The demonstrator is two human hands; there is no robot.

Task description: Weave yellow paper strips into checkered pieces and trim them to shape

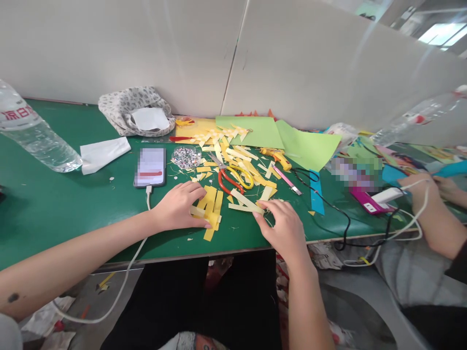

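Note:
Several yellow paper strips [208, 206] lie crossed over one another, with a paler strip running through them, near the front of the green table. Curled over their left edge, my left hand [180, 206] holds them against the surface, thumb and forefinger apart. My right hand [282, 221] pinches pale yellow paper strips [243, 201] between thumb and fingers, just to the right of the crossed ones. Scissors [233, 180] with red and yellow handles lie behind, amid loose yellow strips [241, 154].
Behind are a phone [150, 165] on a white cable, a round case of small pieces [186, 158], a yellow glue gun [279, 156], a pink-handled cutter [287, 179] and green paper sheets [306, 146]. A water bottle [40, 133] leans at left. Another person's arm [438, 218] rests at right.

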